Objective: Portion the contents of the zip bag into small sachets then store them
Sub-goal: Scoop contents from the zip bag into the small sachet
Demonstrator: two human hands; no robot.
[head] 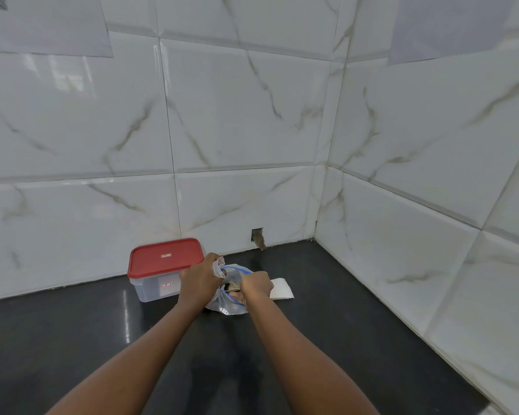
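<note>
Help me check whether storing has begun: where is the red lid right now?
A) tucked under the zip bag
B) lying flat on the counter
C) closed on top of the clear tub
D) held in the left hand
C: the red lid sits closed on the clear tub, while the left hand and right hand are both busy at the zip bag.
</note>
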